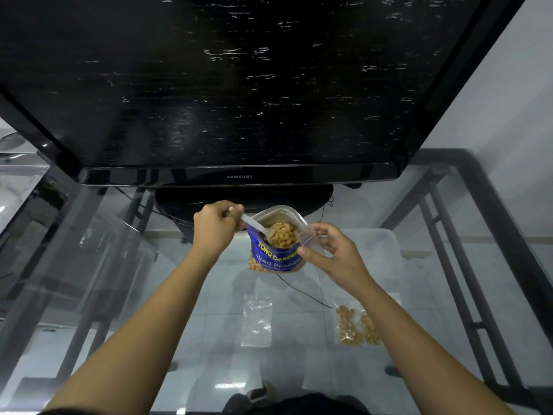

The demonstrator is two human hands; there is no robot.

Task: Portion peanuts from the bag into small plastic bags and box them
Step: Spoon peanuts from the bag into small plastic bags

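A: How is the light looking?
B: Dim and cool; the glass counter (434,339) is throwing back pale reflections, brightest toward its near edge.
A: Any glare?
B: White streaks are glinting across the dark television screen (239,79).
A: Distortion?
B: Straight lines are bowing outward at the edges, and fine detail is looking soft.

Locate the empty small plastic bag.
Head view, lower centre: empty small plastic bag lies flat on the glass table, below the peanut bag, left of the filled bag.
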